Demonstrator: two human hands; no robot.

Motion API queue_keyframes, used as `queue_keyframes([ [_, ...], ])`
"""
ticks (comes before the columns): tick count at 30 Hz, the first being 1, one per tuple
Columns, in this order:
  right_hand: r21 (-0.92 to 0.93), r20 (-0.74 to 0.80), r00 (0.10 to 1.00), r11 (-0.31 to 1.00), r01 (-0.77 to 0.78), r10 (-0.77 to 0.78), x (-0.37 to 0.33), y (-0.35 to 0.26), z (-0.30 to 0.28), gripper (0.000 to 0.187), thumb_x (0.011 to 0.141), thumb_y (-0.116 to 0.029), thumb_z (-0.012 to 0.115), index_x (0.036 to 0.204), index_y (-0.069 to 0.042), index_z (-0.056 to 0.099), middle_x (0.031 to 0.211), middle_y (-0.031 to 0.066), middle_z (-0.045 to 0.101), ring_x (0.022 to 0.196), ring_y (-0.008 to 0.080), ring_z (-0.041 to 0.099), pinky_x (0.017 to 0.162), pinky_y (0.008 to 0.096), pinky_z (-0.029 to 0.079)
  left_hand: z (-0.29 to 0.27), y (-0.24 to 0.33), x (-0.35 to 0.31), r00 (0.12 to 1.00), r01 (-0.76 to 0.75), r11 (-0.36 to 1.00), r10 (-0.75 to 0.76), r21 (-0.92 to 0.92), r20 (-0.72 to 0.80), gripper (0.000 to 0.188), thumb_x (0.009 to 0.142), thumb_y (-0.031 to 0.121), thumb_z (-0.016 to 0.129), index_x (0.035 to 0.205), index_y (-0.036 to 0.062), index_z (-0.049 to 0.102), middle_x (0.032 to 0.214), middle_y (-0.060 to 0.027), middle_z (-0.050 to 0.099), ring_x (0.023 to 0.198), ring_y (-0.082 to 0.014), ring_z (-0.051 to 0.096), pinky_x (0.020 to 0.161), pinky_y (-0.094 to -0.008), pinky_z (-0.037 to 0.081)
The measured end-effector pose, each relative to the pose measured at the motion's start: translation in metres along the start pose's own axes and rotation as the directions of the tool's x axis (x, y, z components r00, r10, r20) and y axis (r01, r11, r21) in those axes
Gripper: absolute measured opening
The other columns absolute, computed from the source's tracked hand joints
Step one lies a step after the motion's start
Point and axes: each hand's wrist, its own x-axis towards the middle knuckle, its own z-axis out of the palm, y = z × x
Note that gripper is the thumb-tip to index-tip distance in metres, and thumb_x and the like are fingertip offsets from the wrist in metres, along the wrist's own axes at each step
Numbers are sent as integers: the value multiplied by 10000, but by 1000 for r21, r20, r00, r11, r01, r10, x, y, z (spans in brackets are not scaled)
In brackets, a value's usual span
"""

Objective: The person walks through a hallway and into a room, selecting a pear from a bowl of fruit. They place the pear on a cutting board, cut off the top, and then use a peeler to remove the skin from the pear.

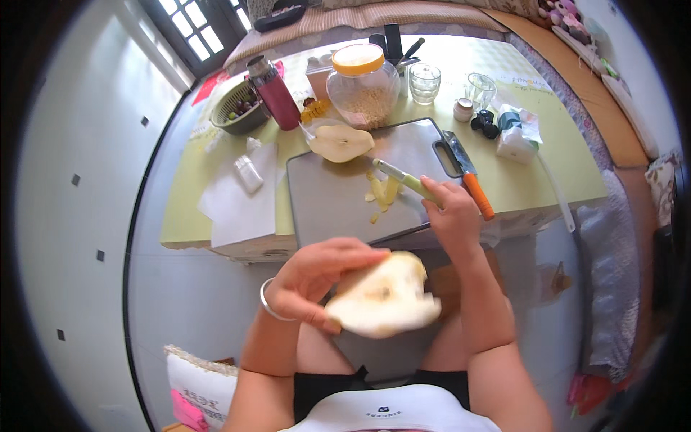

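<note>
My left hand (320,277), a silver bangle on its wrist, grips a halved pear (381,299) over my lap, its pale cut face and core showing. The pear's right edge is notched and a little blurred. In my right hand (453,216) is a green-handled peeler (407,178), its head pointing up and left above the cutting board (324,205). Yellow peelings (384,193) lie on the board below the peeler. Another pear half (340,143), cut side up, rests at the board's far left edge.
An orange-handled knife (471,180) lies along the board's right side. Behind stand a red thermos (277,97), a basket of grapes (241,108), a yellow-lidded jar (363,90) and two glasses (425,84). A tissue pack (517,135) sits at right, white paper (241,201) at left.
</note>
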Motion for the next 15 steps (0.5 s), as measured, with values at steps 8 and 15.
queue_keyframes([
  [8,241,-43,995,967,-77,90,0,5,7,374,820,-72,679,1192,-75,642,1030,138,676,903,274,648,801,348,506,21,11,2,942,-70,997,80,-42,326,800,782,394,689,1332,-139,457,1176,-239,542,1019,-313,568,866,-357,438],
  [15,299,55,977,930,-212,205,1,-9,0,306,901,-122,627,1185,-10,623,824,99,675,648,143,621,593,272,490,20,15,8,879,-92,988,140,-126,457,776,899,409,562,1278,-251,407,1180,-329,501,1015,-381,577,842,-371,477],
])
